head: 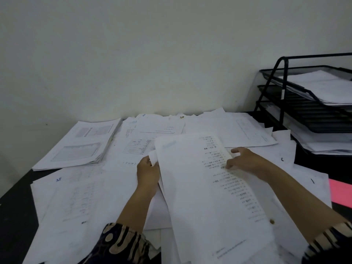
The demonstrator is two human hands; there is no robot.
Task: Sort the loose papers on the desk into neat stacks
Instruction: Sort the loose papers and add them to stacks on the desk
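Note:
A bundle of white printed sheets (194,178) is lifted off the dark desk (13,216) in the middle of the view. My left hand (147,173) grips its left edge. My right hand (245,161) holds its right edge, fingers curled over the printed column of text. Loose white papers (80,202) lie scattered over most of the desk, overlapping each other. A squared stack of printed pages (80,143) sits at the back left.
A black mesh letter tray rack (297,103) with papers in its tiers stands at the back right. A pink sheet (341,193) lies at the right edge. A pale wall runs right behind the desk.

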